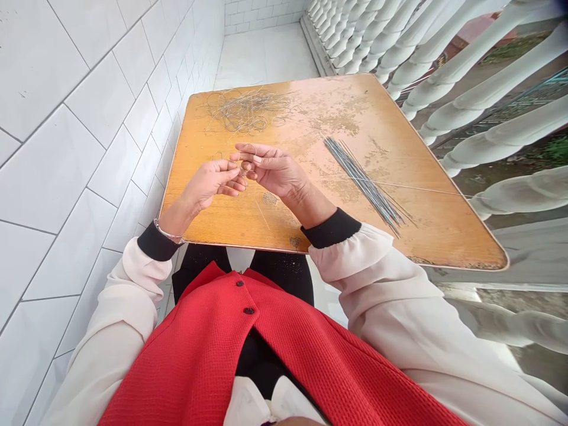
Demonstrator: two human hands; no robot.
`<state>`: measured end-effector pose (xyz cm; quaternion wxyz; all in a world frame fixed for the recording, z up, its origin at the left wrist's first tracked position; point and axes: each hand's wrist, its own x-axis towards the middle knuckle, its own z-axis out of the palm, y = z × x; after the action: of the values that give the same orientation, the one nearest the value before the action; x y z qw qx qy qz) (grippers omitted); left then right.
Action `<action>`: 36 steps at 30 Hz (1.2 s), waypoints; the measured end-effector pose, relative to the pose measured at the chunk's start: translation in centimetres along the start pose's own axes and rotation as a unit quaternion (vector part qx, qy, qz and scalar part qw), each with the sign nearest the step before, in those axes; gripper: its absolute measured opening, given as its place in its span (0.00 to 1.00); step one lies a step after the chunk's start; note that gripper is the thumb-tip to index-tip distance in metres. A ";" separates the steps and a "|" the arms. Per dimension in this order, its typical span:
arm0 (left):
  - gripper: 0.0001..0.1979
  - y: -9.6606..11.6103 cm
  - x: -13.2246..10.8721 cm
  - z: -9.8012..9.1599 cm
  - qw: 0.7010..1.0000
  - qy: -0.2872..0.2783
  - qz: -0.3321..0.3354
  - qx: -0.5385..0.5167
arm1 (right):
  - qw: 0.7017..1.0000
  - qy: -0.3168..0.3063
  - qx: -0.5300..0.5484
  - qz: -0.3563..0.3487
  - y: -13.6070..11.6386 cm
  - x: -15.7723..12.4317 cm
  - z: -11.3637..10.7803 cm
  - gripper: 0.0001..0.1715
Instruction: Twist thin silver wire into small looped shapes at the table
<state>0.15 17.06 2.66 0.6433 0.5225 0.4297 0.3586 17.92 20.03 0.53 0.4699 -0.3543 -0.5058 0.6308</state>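
On my feed, the left hand [212, 184] and right hand [270, 170] are half-closed, fingertips pinching a thin wire loop [251, 155] over the table [213, 219]. A wire tangle [248, 110] lies farther off; straight rods [366, 183] lie right.

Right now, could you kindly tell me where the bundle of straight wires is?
In the head view, the wires lie on the right of the wooden table, beside the right hand.
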 end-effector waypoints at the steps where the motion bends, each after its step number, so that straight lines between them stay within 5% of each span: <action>1: 0.07 -0.1 0.0 -0.1 1.000 -0.007 -0.001 -0.008 | 1.000 -0.001 0.002 0.002 0.0 0.1 -0.1 0.16; 8: 0.08 -0.6 0.3 -0.2 0.999 -0.023 0.004 -0.021 | 0.999 -0.006 0.049 0.021 0.1 0.0 0.0 0.17; 20: 0.07 0.0 -0.1 0.0 1.000 0.010 -0.014 -0.002 | 0.991 0.081 -0.066 -0.089 0.4 -0.1 0.7 0.16; 25: 0.08 -0.1 -0.3 0.1 1.000 0.020 -0.012 0.002 | 0.988 0.057 -0.074 -0.124 1.3 0.2 0.2 0.22; 33: 0.09 -0.3 -0.3 0.0 0.999 0.001 -0.023 0.026 | 0.994 0.058 -0.055 -0.076 0.8 -0.4 0.0 0.19; 36: 0.11 -0.1 -0.3 0.2 0.999 0.027 -0.008 0.047 | 0.998 0.046 -0.036 -0.030 0.3 -0.6 0.0 0.10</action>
<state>0.19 16.65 2.60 0.6092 0.5387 0.4672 0.3469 18.09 19.43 0.21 0.4982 -0.3846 -0.5163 0.5808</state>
